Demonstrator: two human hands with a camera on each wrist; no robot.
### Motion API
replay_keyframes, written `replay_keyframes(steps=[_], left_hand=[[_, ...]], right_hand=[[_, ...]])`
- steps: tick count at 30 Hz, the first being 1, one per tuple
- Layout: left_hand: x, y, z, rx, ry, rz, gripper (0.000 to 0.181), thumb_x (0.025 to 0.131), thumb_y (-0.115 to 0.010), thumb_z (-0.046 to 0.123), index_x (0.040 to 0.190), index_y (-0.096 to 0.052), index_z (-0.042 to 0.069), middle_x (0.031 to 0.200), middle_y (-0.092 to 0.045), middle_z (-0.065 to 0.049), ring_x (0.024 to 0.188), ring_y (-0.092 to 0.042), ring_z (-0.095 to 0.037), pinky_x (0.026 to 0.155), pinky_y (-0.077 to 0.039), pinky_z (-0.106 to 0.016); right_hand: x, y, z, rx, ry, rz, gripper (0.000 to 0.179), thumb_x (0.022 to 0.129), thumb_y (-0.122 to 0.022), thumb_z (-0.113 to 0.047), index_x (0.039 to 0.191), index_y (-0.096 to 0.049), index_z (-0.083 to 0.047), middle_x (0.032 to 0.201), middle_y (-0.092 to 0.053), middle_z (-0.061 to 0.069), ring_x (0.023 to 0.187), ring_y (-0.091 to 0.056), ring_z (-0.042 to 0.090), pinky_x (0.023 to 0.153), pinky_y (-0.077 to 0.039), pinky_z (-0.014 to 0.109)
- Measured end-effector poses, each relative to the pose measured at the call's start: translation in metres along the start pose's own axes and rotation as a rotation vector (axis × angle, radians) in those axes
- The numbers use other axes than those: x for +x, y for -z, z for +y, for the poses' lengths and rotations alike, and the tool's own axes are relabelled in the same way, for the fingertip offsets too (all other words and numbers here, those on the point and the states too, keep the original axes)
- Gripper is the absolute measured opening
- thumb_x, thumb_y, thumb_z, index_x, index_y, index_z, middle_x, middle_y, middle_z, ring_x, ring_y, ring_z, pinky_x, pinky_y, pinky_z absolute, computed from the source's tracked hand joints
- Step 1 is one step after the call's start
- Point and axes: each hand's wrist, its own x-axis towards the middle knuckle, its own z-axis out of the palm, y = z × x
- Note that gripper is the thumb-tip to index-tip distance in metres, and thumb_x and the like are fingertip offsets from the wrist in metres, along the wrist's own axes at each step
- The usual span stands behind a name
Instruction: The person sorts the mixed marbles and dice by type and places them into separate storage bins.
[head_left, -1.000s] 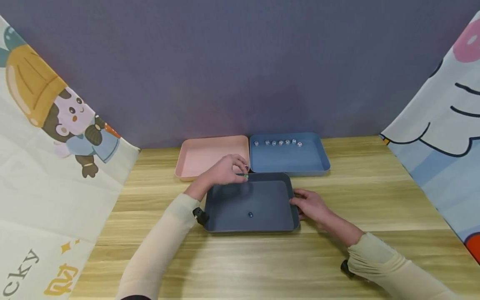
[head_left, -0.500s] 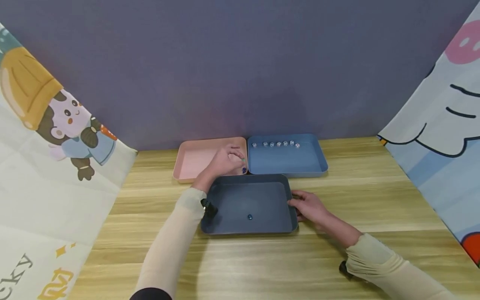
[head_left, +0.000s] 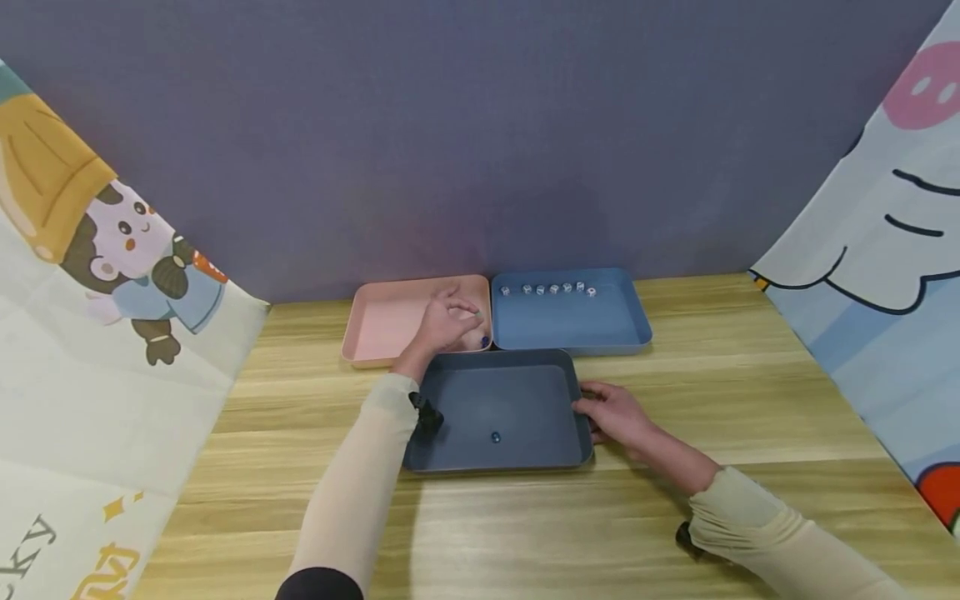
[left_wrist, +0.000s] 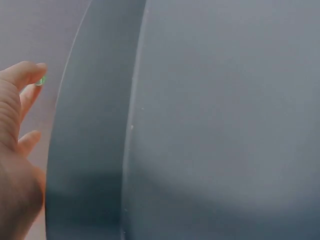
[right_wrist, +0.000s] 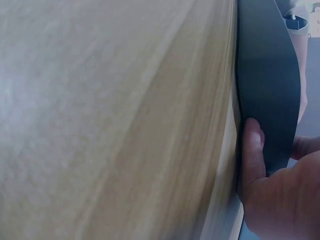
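Note:
My left hand (head_left: pixel 442 323) is over the right part of the pink tray (head_left: pixel 378 325). Between thumb and forefinger it pinches a small green marble (left_wrist: pixel 40 80), mostly covered by the fingertips. A dark blue marble (head_left: pixel 484 342) lies in the pink tray's front right corner, just beside this hand. In front stands a dark grey tray (head_left: pixel 525 392), which my right hand (head_left: pixel 618 414) grips by its right wall, the thumb on the inner side and fingers outside. One dark, shiny marble (head_left: pixel 496 437) lies in the grey tray near its front wall.
Behind the grey tray, right of the pink one, a blue tray (head_left: pixel 570 325) holds several white dice (head_left: pixel 554 289) in a row along its back. All trays stand on a wood-grain table (head_left: pixel 697 333). A grey wall (head_left: pixel 480 142) rises behind, with printed side panels.
My left hand has moved from above the grey tray's back edge, away and to the left, over the pink tray, still pinching the green marble. The right hand keeps its grip.

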Motion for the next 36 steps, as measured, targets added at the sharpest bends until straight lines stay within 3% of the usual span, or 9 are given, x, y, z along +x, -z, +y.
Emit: replay_keyframes(steps=[6, 10, 17, 24, 28, 32, 36], left_hand=[[0.006, 0.001, 0.002, 0.003, -0.048, 0.0, 0.015, 0.084, -0.078, 0.023, 0.085, -0.075, 0.008, 0.149, -0.04, -0.014, 0.142, -0.023, -0.029, 0.112, -0.02, -0.053], [0.009, 0.002, 0.001, 0.003, -0.045, 0.008, 0.015, 0.084, -0.078, 0.022, 0.086, -0.076, 0.007, 0.144, -0.047, -0.013, 0.142, -0.025, -0.027, 0.113, -0.019, -0.051], [0.01, -0.001, 0.0, 0.013, -0.069, 0.02, 0.019, 0.086, -0.077, 0.021, 0.098, -0.077, 0.007, 0.124, -0.063, -0.011, 0.139, -0.031, -0.027, 0.113, -0.021, -0.046], [0.008, 0.001, 0.0, 0.013, -0.025, 0.013, 0.018, 0.09, -0.072, 0.02, 0.099, -0.075, 0.005, 0.139, -0.051, -0.014, 0.135, -0.036, -0.026, 0.111, -0.027, -0.045], [0.007, 0.003, 0.001, 0.015, -0.025, 0.015, 0.017, 0.089, -0.073, 0.02, 0.098, -0.075, 0.005, 0.136, -0.053, -0.014, 0.133, -0.039, -0.025, 0.111, -0.027, -0.044], [0.005, 0.006, 0.006, -0.018, -0.05, -0.004, 0.015, 0.088, -0.074, 0.017, 0.096, -0.075, 0.004, 0.134, -0.054, -0.013, 0.128, -0.043, -0.024, 0.108, -0.032, -0.044], [0.003, 0.009, 0.016, -0.022, -0.121, -0.061, 0.013, 0.089, -0.073, 0.016, 0.098, -0.075, 0.006, 0.121, -0.061, -0.007, 0.117, -0.051, -0.02, 0.101, -0.04, -0.044]], right_hand=[[0.001, -0.001, 0.0, 0.0, 0.0, -0.002, 0.057, 0.096, -0.058, -0.014, 0.146, -0.038, 0.002, 0.098, -0.063, 0.014, 0.064, -0.061, 0.019, 0.057, -0.055, 0.035], [0.002, -0.002, 0.001, 0.0, 0.003, -0.004, 0.057, 0.096, -0.058, -0.013, 0.146, -0.038, 0.003, 0.098, -0.064, 0.014, 0.064, -0.062, 0.019, 0.058, -0.056, 0.035], [0.001, -0.003, 0.001, -0.002, 0.005, -0.009, 0.057, 0.096, -0.057, -0.014, 0.146, -0.037, 0.004, 0.099, -0.065, 0.016, 0.065, -0.063, 0.02, 0.058, -0.056, 0.036], [0.001, -0.004, 0.001, -0.013, -0.003, 0.0, 0.058, 0.095, -0.058, -0.014, 0.146, -0.038, 0.002, 0.101, -0.063, 0.015, 0.066, -0.061, 0.019, 0.059, -0.055, 0.035], [0.0, -0.003, 0.0, -0.019, -0.001, -0.005, 0.058, 0.095, -0.058, -0.015, 0.147, -0.037, 0.003, 0.102, -0.063, 0.015, 0.065, -0.06, 0.019, 0.059, -0.055, 0.034], [-0.001, -0.003, -0.002, -0.02, -0.009, -0.004, 0.058, 0.095, -0.058, -0.015, 0.147, -0.037, 0.003, 0.105, -0.062, 0.016, 0.066, -0.06, 0.019, 0.059, -0.055, 0.034], [-0.001, -0.003, -0.004, -0.014, -0.014, -0.001, 0.058, 0.096, -0.058, -0.014, 0.147, -0.037, 0.002, 0.106, -0.062, 0.017, 0.066, -0.06, 0.018, 0.059, -0.055, 0.034]])
